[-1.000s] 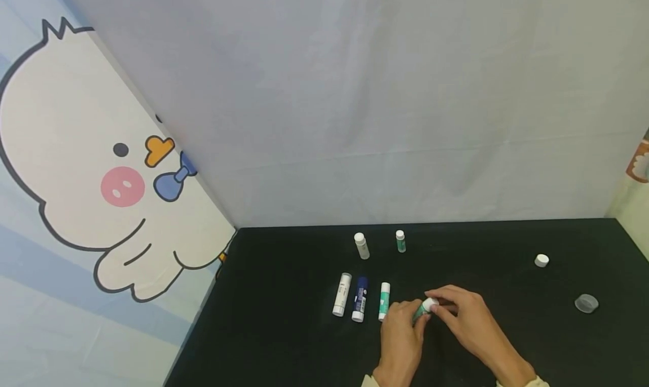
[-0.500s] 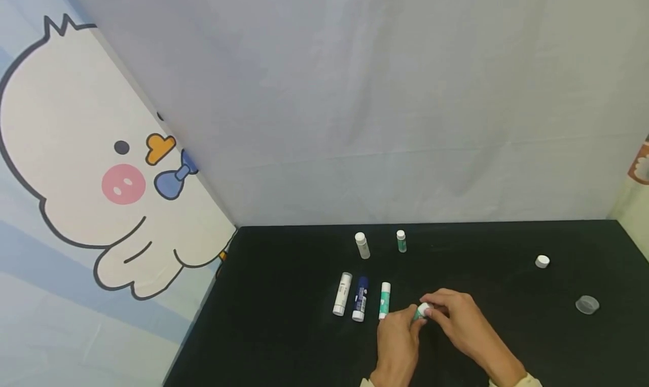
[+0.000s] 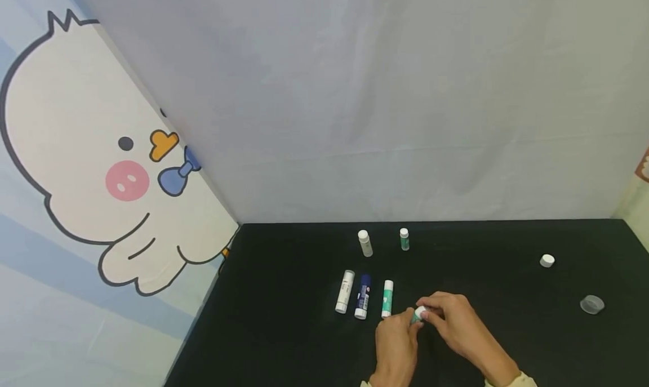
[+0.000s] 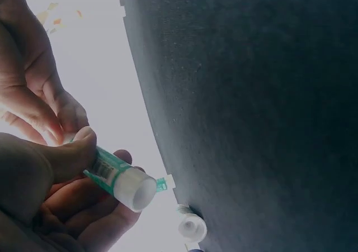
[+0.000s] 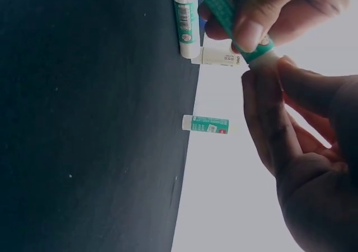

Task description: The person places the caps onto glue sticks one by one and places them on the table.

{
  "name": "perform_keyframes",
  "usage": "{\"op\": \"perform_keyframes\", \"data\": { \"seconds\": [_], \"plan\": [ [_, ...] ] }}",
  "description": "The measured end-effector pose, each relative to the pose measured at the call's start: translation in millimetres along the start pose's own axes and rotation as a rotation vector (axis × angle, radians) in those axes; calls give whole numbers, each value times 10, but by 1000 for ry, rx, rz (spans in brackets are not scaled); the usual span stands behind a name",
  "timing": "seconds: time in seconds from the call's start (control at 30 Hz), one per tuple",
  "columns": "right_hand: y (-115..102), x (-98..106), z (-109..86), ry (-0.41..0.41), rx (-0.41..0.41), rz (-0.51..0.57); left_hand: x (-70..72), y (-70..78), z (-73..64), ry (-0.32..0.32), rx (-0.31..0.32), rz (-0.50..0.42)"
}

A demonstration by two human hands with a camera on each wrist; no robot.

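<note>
My left hand (image 3: 396,342) grips a green-and-white glue stick (image 4: 106,171) by its barrel, thumb pressed along the label. At the glue stick's other end my right hand (image 3: 453,322) pinches the white cap (image 5: 264,62) between thumb and fingers. The stick is tilted and held near the front of the black table. Just left of it in the head view is another green-and-white glue stick (image 3: 387,298), its lower end close to the left hand. Beside that one are a dark blue glue stick (image 3: 363,297) and a white glue stick (image 3: 345,291).
Further back on the black table (image 3: 284,342) stand a whitish glue stick (image 3: 365,244) and a small green one (image 3: 404,240). To the right are a small white cap (image 3: 547,261) and a clear shallow round piece (image 3: 591,305). A pale cloth (image 3: 405,105) hangs behind the table.
Both hands have shifted a little left and nearer with the glue stick, the right hand staying on its cap. The head view has turned slightly; the other glue sticks stay put.
</note>
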State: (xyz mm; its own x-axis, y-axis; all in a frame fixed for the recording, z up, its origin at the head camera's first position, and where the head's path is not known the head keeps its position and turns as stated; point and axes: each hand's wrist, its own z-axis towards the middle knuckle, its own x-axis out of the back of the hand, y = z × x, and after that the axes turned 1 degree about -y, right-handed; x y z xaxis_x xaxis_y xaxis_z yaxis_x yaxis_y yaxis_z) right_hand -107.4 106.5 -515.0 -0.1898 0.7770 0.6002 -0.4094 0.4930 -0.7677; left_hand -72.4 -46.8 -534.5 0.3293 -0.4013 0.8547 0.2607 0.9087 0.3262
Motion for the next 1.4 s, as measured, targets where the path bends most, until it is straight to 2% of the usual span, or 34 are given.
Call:
{"op": "perform_keyframes", "data": {
  "seconds": [0.27,0.5,0.73,0.93,1.2,1.4],
  "plan": [
    [-48,-55,-7,39,-45,32,48,-33,14,-6,-6,13],
    [-125,-191,-1,134,-9,11,154,-83,9,-29,66,-27],
    [-209,-282,34,117,-20,16,221,-147,-32,-14,112,-42],
    [-262,-361,71,147,20,9,276,-188,-53,-11,143,-42],
    [-337,-434,123,102,8,31,342,-261,-90,3,185,-43],
    [-382,-521,184,100,49,29,398,-329,-108,17,213,-22]
  ]
}}
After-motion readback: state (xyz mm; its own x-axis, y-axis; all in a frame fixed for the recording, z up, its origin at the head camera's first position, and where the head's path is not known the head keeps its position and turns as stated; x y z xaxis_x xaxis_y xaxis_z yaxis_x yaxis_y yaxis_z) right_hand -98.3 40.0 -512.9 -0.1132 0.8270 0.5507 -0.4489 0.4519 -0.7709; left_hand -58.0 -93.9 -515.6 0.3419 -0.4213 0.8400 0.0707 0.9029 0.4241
